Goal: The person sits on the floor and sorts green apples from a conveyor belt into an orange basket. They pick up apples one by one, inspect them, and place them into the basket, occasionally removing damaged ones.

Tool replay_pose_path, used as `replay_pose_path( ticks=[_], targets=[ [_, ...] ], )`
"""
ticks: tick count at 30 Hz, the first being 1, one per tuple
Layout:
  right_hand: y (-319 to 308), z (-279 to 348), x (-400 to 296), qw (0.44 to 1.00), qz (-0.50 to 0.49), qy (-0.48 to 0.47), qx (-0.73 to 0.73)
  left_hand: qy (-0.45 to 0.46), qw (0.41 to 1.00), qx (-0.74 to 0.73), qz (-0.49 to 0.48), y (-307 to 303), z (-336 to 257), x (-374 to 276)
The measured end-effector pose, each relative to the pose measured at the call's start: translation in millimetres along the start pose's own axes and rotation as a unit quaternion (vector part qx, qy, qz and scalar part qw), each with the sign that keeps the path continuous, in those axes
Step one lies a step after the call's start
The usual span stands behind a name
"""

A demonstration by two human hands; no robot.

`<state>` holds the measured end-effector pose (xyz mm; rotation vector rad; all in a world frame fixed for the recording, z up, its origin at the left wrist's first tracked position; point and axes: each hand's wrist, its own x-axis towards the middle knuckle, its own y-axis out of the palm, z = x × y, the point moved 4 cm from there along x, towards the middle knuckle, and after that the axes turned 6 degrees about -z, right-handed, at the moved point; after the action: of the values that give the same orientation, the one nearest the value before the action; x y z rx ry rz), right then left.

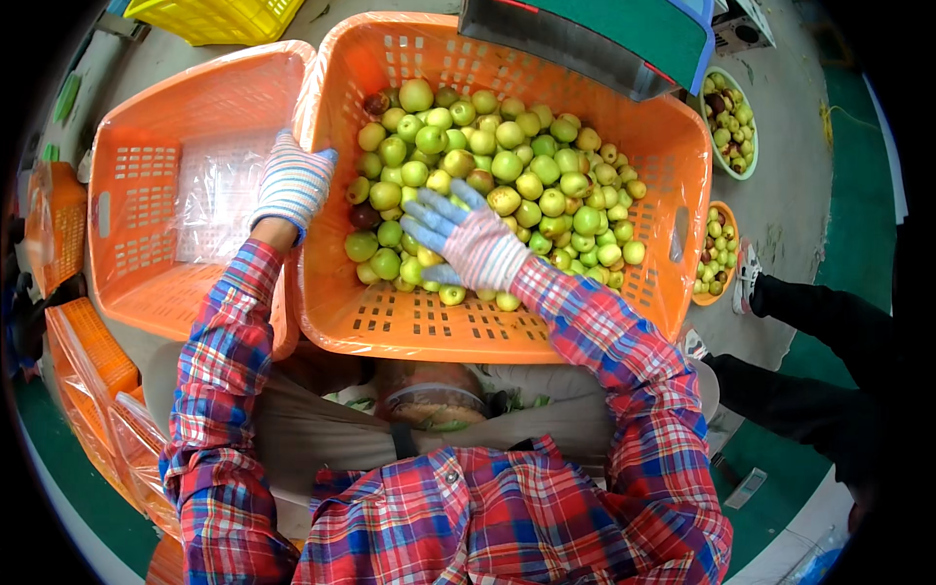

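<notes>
A large orange plastic crate point(431, 333), lined with clear film, stands before me with many green jujubes point(506, 167) in it, some browned. My right hand point(468, 238), in a striped knit glove with blue-grey fingertips, rests palm down on the fruit with its fingers spread. My left hand point(294, 179), gloved alike, grips the adjoining crate rims, thumb toward the fruit. Left of it, a second orange crate point(139, 219) holds only clear film, its slotted floor showing through. Which rim the left fingers wrap is partly hidden.
A green-topped machine point(599, 33) overhangs the fruit crate's far right corner. At right stand a pale basin point(751, 164) and an orange basin point(706, 301) of fruit, near a person's legs point(804, 300). Film-lined crates point(91, 344) line the left; a yellow crate point(212, 18) is behind.
</notes>
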<state>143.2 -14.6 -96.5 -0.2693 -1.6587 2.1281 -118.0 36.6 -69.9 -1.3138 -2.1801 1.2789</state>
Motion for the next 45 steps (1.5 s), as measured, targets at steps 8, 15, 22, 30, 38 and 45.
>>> replay_pose_path(
  ticks=[8,15,22,30,38,45],
  targets=[
    [-5,-73,-6,0.991,-0.053,0.094,-0.082,-0.030,0.999,0.004,0.045,5,-25,-13],
    [-25,-134,-33,0.959,-0.157,0.182,-0.153,-0.032,0.998,0.002,0.053,8,-32,-17],
    [-29,-175,-77,0.917,-0.203,0.298,-0.174,-0.052,0.996,0.008,0.069,10,-19,-10],
    [-40,-184,-161,0.898,-0.100,0.376,-0.205,-0.039,0.997,-0.015,0.063,3,-21,-14],
    [-71,-121,-163,0.933,-0.031,0.324,-0.156,-0.021,0.999,0.005,0.040,-6,-22,-21],
    [-35,-30,-80,0.976,-0.063,0.210,-0.006,-0.022,0.998,-0.016,0.056,0,-12,-15]
  ],
)
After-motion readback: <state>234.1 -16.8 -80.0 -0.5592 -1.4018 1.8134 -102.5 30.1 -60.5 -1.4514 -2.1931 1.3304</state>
